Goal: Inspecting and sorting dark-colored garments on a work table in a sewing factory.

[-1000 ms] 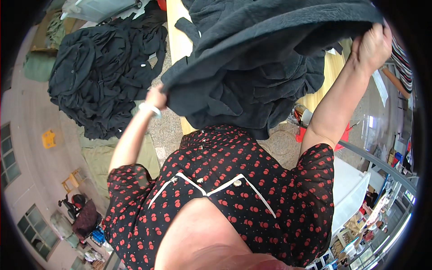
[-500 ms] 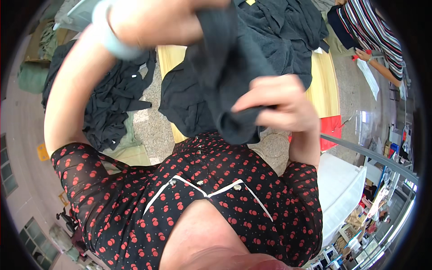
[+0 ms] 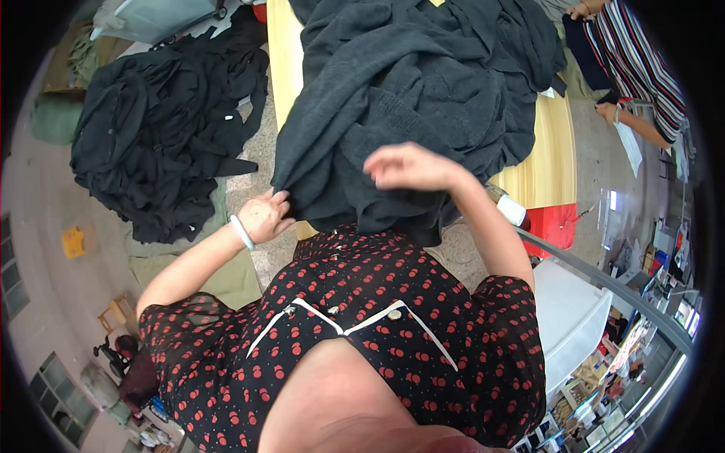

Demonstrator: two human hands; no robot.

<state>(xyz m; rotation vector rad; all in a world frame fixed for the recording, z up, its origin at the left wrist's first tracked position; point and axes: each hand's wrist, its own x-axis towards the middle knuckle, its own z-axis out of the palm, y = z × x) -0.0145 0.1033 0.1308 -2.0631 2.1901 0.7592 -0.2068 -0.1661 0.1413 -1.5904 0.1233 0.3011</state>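
A dark grey knitted garment (image 3: 377, 128) lies spread in folds in front of me, its near edge hanging close to my body. At its left edge is my left hand (image 3: 264, 217), wearing a pale bangle, with the fingertips closed on the cloth. Over the middle of the garment hovers my right hand (image 3: 411, 167), slightly blurred, its fingers loosely bent and holding nothing. More dark knitwear (image 3: 491, 38) is heaped beyond, and where one piece ends and another begins is hard to tell.
Under the garments is a wooden-topped table (image 3: 555, 158). A pile of dark garments (image 3: 166, 143) lies on the floor at left. A white bin (image 3: 570, 309) and a grey rail (image 3: 612, 260) stand at right. A person in a striped top (image 3: 634, 60) works at far right.
The raised, bunched dark cloth now lies spread out. My left hand has come down to the garment's left edge; my right hand has let go and moved left, above the cloth.
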